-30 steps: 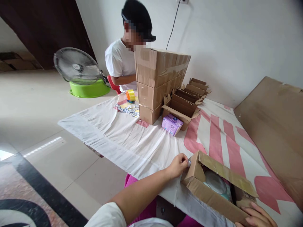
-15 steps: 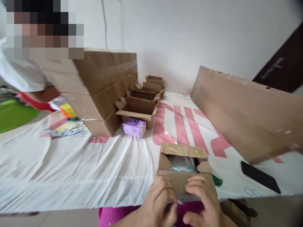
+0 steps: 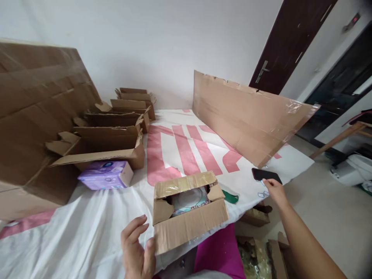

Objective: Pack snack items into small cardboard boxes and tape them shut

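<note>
In front of me on the cloth-covered table sits a small open cardboard box (image 3: 190,230). Its flaps are partly folded, and a white and teal plastic pack (image 3: 190,199) shows inside. My left hand (image 3: 138,246) is at the box's left front corner, fingers apart, its thumb at the cardboard. Over at the right edge, my right hand (image 3: 274,190) pinches a small white and blue sticker (image 3: 262,181) beside the black phone (image 3: 266,175). Two more small stickers (image 3: 263,194) lie just left of that hand.
Several open cardboard boxes (image 3: 113,141) stand in a row at left, against a large carton stack (image 3: 37,100). A purple tissue pack (image 3: 106,176) lies before them. A dark green object (image 3: 231,196) is by the small box. A cardboard panel (image 3: 232,120) stands at right.
My hands have parted: the left went to the box's left side, the right reached out to the phone. My view has swung right, and the person at left is out of sight.
</note>
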`<state>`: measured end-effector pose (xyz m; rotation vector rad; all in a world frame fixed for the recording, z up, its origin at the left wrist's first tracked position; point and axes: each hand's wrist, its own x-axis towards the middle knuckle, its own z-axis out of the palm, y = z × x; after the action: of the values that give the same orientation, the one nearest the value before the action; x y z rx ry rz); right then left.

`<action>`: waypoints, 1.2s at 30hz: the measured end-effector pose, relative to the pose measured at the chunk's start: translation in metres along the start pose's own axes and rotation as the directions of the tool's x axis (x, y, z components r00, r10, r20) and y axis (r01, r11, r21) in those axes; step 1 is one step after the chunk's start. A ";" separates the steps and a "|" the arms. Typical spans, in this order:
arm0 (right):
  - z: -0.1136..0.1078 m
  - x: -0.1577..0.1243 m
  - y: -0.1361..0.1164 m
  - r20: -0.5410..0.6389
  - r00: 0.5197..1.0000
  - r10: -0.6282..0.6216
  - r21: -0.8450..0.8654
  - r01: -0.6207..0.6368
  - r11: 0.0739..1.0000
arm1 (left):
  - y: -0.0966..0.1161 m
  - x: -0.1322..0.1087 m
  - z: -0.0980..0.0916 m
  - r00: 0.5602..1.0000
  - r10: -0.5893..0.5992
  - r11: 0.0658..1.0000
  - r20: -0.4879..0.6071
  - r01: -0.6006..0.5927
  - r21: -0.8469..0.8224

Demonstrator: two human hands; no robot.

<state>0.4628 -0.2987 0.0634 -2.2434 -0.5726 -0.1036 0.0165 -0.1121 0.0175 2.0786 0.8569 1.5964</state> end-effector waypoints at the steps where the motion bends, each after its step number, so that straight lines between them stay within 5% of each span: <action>1: -0.005 0.008 0.017 0.001 0.999 0.048 -0.031 -0.048 0.998 | -0.005 -0.003 0.002 1.000 -0.011 1.000 -0.001 0.011 -0.004; 6: -0.007 0.011 0.071 0.057 0.979 0.195 -0.146 -0.185 0.972 | -0.024 -0.008 0.006 0.992 -0.094 0.996 0.086 0.093 0.019; 11: -0.001 0.006 0.077 0.059 0.971 0.232 -0.261 -0.209 0.942 | -0.033 -0.010 0.007 0.984 -0.107 0.994 0.146 0.103 0.036; 16: -0.005 0.012 0.042 -0.072 0.997 0.012 -0.336 -0.035 0.941 | -0.025 -0.007 0.008 0.963 -0.205 0.976 0.175 0.215 -0.041; 21: 0.016 -0.010 -0.030 0.036 0.939 -0.343 -0.147 0.345 0.927 | -0.007 0.001 0.009 0.912 -0.348 0.917 0.217 0.380 -0.124; 24: 0.022 -0.043 -0.086 0.104 0.768 -0.632 0.128 0.620 0.774 | -0.003 0.002 0.008 0.903 -0.388 0.899 0.186 0.415 -0.141; 27: 0.017 -0.080 -0.142 0.242 0.477 -0.845 0.377 0.756 0.535 | 0.000 0.003 0.005 0.914 -0.398 0.895 0.086 0.407 -0.184; 30: 0.016 -0.108 -0.185 0.412 0.194 -0.890 0.530 0.744 0.407 | 0.007 0.014 -0.001 0.933 -0.360 0.896 -0.017 0.341 -0.286; 33: 0.031 -0.122 -0.213 0.551 0.100 -0.829 0.520 0.735 0.434 | 0.024 0.041 -0.007 0.968 -0.249 0.914 0.006 0.237 -0.330; 35: 0.047 -0.124 -0.225 0.658 0.081 -0.749 0.455 0.750 0.480 | 0.039 0.063 -0.008 0.960 -0.151 0.946 0.235 0.209 -0.248; 36: 0.056 -0.124 -0.230 0.709 0.068 -0.702 0.420 0.760 0.497 | 0.047 0.074 -0.008 0.914 -0.097 0.968 0.394 0.179 -0.177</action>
<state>0.2463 -0.1711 0.1530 -1.6347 -2.2949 0.5035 0.0325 -0.0977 0.1025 2.0296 0.6487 1.0989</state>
